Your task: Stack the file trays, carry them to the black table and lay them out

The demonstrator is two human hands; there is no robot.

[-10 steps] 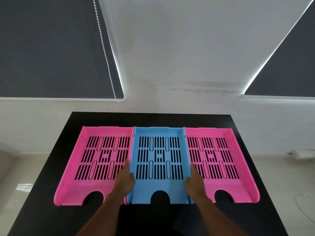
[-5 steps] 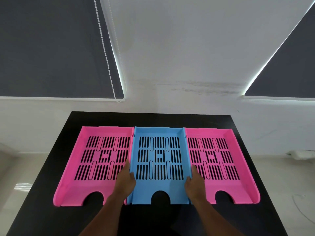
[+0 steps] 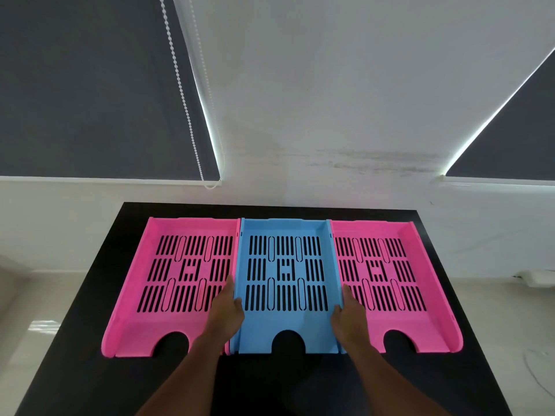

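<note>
Three slotted file trays lie side by side on the black table. A blue tray is in the middle, with a pink tray touching its left side and another pink tray touching its right side. My left hand clasps the blue tray's left wall, thumb inside it. My right hand clasps the blue tray's right wall in the same way. All trays rest flat, notched fronts towards me.
The table's far edge meets a white wall with dark roller blinds on both sides and a bead cord. Pale floor shows on both sides of the table.
Both hands stay on the blue tray's side walls. The trays have not visibly moved; only the view shifts slightly.
</note>
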